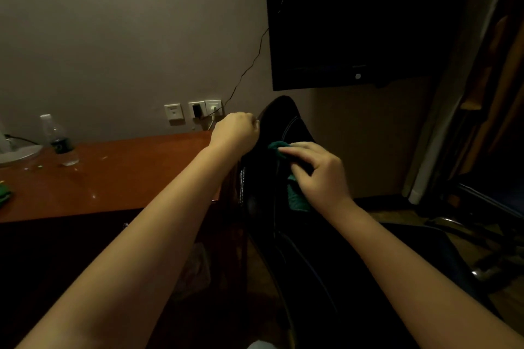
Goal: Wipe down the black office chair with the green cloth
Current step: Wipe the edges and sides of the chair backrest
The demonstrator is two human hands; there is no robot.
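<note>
Two bare forearms enter from the bottom edge and reach forward across a dim room.

Left hand (pixel 235 133): at the upper left edge of the backrest. Its fingers (pixel 251 125) are curled tight onto that edge and grip it, the back of the hand toward the camera.

Right hand (pixel 320 176): lower than the left and to its right, on the face of the backrest. Fingers bent down over the green cloth (pixel 296 195), forefinger stretched furthest, holding it against the upholstery.

Green cloth: bunched between the right palm and the backrest. One fold shows beyond the fingertips; a longer part hangs below the hand.

Black office chair (pixel 283 119): centre of view, backrest tilted, with a rounded top and pale stitching lines. It stands just beside the right end of the counter. The seat is lost in shadow.

Counter (pixel 113 178): glossy reddish-brown wood, on the left, set against the wall. It carries:
- clear plastic bottle (pixel 59 142), upright, dark label, pale cap;
- grey round base (pixel 17 154), far left, cropped;
- small green item (pixel 4 194), cropped at the left edge, kind not discernible;
- a few pale scraps.

Wall sockets (pixel 204 108): three pale plates in a row above the counter, with plugs in two of them. A thin dark cable (pixel 246 68) rises from there toward the screen.

Dark flat screen (pixel 363 22): upper right, unlit.

Chrome legs (pixel 453 224): on the floor at right; I cannot tell whose.
</note>
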